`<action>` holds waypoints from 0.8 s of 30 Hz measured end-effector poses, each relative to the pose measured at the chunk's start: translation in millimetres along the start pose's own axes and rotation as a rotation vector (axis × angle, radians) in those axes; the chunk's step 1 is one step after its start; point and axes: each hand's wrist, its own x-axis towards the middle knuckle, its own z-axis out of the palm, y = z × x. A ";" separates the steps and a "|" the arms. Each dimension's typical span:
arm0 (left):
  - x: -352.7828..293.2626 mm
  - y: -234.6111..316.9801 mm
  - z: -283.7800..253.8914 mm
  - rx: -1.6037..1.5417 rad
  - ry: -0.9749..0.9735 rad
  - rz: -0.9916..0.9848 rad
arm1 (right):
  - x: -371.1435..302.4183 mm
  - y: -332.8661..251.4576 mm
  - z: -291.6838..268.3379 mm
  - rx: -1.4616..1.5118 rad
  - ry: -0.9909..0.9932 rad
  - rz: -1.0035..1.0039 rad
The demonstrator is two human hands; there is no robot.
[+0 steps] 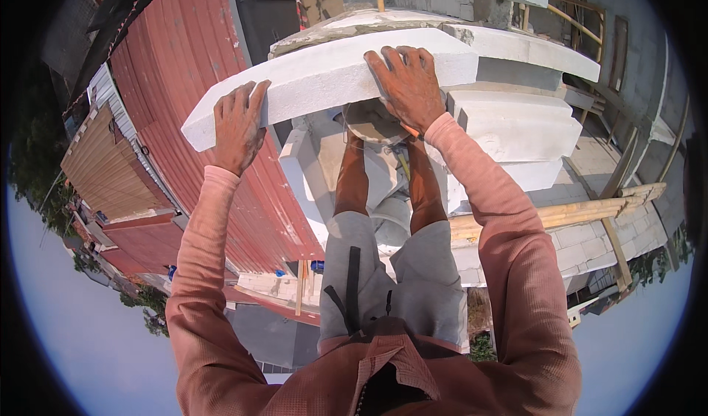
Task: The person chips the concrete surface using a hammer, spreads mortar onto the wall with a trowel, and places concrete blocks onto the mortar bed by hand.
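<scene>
A long white lightweight concrete block (317,77) lies across in front of me, its left end lower in view than its right. My left hand (240,125) grips it near the left end, fingers curled over the near edge. Toward its right end, my right hand (407,88) is closed on the same edge, fingertips on the upper face. Both thumbs are mostly hidden. Below the block, between my legs, stands a bucket (372,130) with grey material in it, partly covered by the block. Something orange (410,130) shows beside the bucket, under my right wrist.
More white blocks (512,125) are stacked at my right, and one block (302,169) leans by my left leg. Bamboo poles (560,213) run along the right. A red corrugated metal roof (184,69) slopes away on the left. A block wall (546,47) continues at the far right.
</scene>
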 end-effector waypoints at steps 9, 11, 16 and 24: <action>74.9 -21.5 147.2 -0.039 0.196 -0.037 | 54.1 11.3 91.7 -0.189 -0.163 0.167; 88.7 -13.0 155.4 -0.076 0.198 -0.047 | 55.1 23.0 95.5 -0.208 -0.172 0.169; 90.9 -13.6 178.5 -0.129 0.230 -0.066 | 58.4 16.6 108.7 -0.200 -0.232 0.236; 114.0 5.5 178.5 -0.167 0.215 -0.053 | 49.9 44.9 113.9 -0.266 -0.189 0.186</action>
